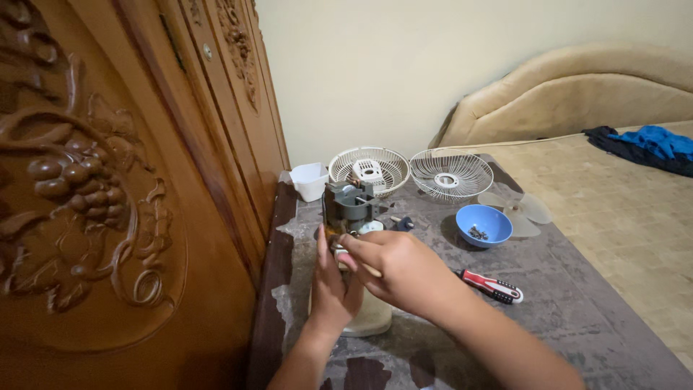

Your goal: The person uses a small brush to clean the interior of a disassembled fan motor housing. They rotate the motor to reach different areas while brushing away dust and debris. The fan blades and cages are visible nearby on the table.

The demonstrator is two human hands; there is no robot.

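Two hands work at a stripped fan motor (351,206) standing on its base (369,318) on the table (577,318). The left hand (333,285) rises from below, fingers (323,242) straight and pressed against the near side of the motor housing. The right hand (404,271) crosses in from the right, fingers (355,258) curled together on a thin pale stick-like tool whose end shows under the knuckles; what its tip meets cannot be made out.

Progress, as judged from the layout: both grilles are already off, the rear grille (369,170) and front grille (450,173) lying beyond the fingers, the blade (521,209) further right. A blue bowl (484,224) right of the fingers holds small dark parts, probably screws. The motor remains on the base, so work there is unfinished.

A red-handled screwdriver (492,286) lies just right of the right wrist; a white cup (310,180) stands beyond the fingers, to the left. The motor's lower part is hidden behind both hands.
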